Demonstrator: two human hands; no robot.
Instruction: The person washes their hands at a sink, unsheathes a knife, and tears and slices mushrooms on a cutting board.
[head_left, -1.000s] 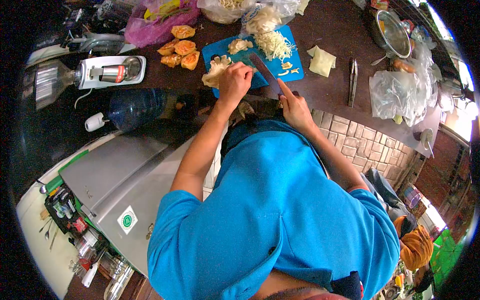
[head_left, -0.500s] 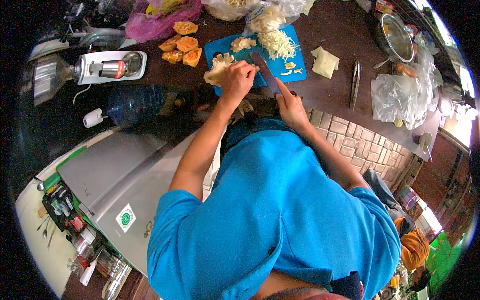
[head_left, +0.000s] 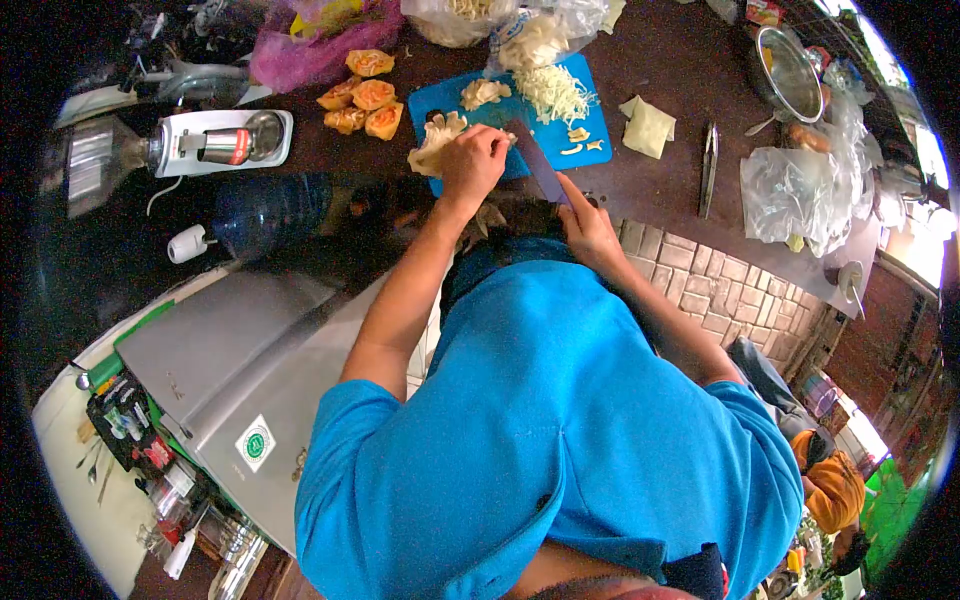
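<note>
Left fingers [head_left: 488,143] bunched on pale mushroom [head_left: 434,148], right fingers [head_left: 573,192] curled around a knife [head_left: 538,164]

Forearms, left [head_left: 410,290] and right [head_left: 665,310], bare and converging in front of the trunk. Left hand [head_left: 472,168]: back uppermost, fingers bunched and curled. Right hand [head_left: 590,234]: nearer the trunk, closed in a grip, one digit extended, apparently the index finger.
</note>
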